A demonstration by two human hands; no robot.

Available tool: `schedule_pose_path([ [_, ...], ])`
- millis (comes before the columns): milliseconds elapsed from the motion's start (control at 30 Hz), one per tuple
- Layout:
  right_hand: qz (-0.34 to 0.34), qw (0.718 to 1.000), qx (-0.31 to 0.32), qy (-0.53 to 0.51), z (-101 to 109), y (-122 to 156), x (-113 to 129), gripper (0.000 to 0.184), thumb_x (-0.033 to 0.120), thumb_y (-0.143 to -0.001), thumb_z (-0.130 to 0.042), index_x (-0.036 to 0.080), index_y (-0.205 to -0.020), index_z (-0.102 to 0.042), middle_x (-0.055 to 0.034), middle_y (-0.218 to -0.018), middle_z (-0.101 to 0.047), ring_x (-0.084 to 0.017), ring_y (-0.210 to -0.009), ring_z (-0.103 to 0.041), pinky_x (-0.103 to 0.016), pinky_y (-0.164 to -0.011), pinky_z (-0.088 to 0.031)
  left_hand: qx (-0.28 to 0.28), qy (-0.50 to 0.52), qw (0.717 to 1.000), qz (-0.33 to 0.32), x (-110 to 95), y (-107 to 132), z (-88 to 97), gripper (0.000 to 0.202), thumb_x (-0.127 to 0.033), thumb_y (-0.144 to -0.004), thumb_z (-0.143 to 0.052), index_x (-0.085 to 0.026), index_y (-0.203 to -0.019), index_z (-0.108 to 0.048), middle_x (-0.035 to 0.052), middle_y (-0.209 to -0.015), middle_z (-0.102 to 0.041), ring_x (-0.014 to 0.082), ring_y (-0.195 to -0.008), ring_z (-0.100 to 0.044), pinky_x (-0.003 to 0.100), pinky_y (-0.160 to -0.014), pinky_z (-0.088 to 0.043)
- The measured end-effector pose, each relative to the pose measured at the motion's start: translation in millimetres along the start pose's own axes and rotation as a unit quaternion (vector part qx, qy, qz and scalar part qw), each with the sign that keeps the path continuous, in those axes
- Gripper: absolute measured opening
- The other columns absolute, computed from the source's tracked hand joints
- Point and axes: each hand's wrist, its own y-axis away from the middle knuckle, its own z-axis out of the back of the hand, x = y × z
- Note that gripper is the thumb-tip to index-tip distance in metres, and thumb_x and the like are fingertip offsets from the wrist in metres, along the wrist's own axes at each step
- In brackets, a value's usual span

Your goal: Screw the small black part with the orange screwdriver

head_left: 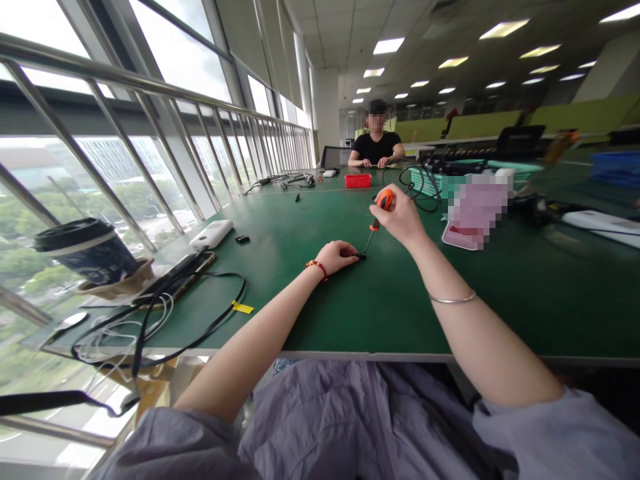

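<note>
My right hand grips the orange and black handle of a screwdriver. The tool leans, and its thin metal shaft runs down to a small black part on the green table. Low on the tabletop, my left hand has its fingers closed on that black part, beside the screwdriver's tip. What kind of part it is, and whether the tip sits in a screw, is too small to tell.
To the left are a paper cup in a holder, a phone, looped cables and a white device. Ahead stands a red box. At right are a teal basket and a pink item. A person sits across the table.
</note>
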Motion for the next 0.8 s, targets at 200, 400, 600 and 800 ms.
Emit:
schedule_pose_path([
  [200, -0.046, 0.999, -0.015, 0.007, 0.1, 1.9, 4.6, 0.033, 0.053, -0.074, -0.054, 0.022, -0.062, -0.052, -0.0006, -0.061, -0.054, -0.018, -0.063, -0.052, -0.031, -0.063, -0.039, -0.004, 0.007, 1.0, -0.007, 1.2, 0.1, -0.7, 0.02, -0.027, -0.073, -0.068, -0.014, -0.088, -0.073, 0.0046, -0.082, -0.072, 0.0144, -0.073, -0.064, 0.023, -0.069, -0.051],
  [400, -0.024, 1.0, -0.003, -0.019, -1.0, 0.4, 0.2, 0.014, 0.036, -0.068, -0.058, 0.023, -0.073, -0.054, 0.0014, -0.066, -0.056, -0.016, -0.061, -0.051, -0.029, -0.06, -0.04, -0.003, 0.011, 1.0, -0.004, 2.7, 0.1, -1.5, 0.02, -0.028, -0.073, -0.068, -0.013, -0.087, -0.073, 0.0048, -0.08, -0.071, 0.0146, -0.072, -0.063, 0.024, -0.068, -0.051],
  [600, -0.047, 0.998, -0.037, 0.029, 0.5, 3.4, 3.2, 0.031, 0.053, -0.072, -0.056, 0.023, -0.068, -0.053, 0.0, -0.062, -0.055, -0.017, -0.062, -0.051, -0.029, -0.058, -0.037, -0.004, 0.009, 1.0, -0.005, 1.2, 0.2, -1.0, 0.02, -0.027, -0.073, -0.068, -0.013, -0.087, -0.073, 0.0047, -0.08, -0.071, 0.0145, -0.072, -0.063, 0.024, -0.069, -0.051],
  [800, -0.018, 1.0, -0.012, -0.004, -0.3, 1.3, 1.1, 0.013, 0.035, -0.07, -0.056, 0.023, -0.07, -0.054, -0.0006, -0.067, -0.058, -0.017, -0.065, -0.053, -0.03, -0.063, -0.041, 0.0, 0.016, 1.0, -0.001, 0.6, 0.5, -1.7, 0.019, -0.026, -0.073, -0.068, -0.014, -0.087, -0.073, 0.0043, -0.079, -0.071, 0.0141, -0.071, -0.063, 0.023, -0.067, -0.051],
])
